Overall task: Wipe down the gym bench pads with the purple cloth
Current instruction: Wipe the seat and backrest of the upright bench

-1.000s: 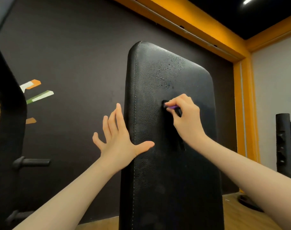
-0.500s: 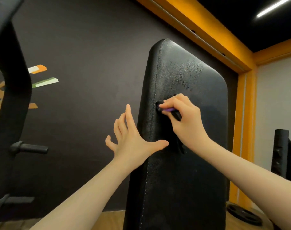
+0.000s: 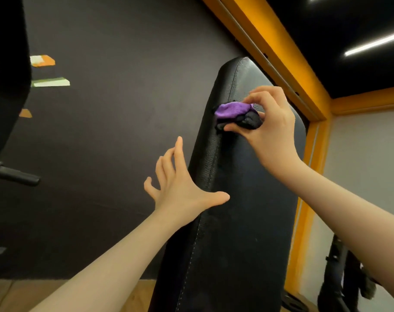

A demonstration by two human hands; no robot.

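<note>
A tall black bench back pad (image 3: 241, 221) stands upright in the middle right of the head view. My right hand (image 3: 270, 131) grips a bunched purple and black cloth (image 3: 235, 114) against the pad's upper left part, near its stitched seam. My left hand (image 3: 182, 188) rests spread on the pad's left edge, lower down, with straight fingers along the side and the thumb lying across the front face.
A dark wall (image 3: 124, 109) with orange and green marks lies behind the pad. A black rack upright (image 3: 7, 75) with a peg (image 3: 14, 174) stands at the far left. An orange frame (image 3: 308, 176) runs along the right, with dark equipment (image 3: 344, 280) at the lower right. Wooden floor (image 3: 11, 293) shows below.
My right hand has moved the cloth up the pad, and more purple cloth shows. The view has tilted upward and shifted left. My left hand keeps its place on the pad's edge.
</note>
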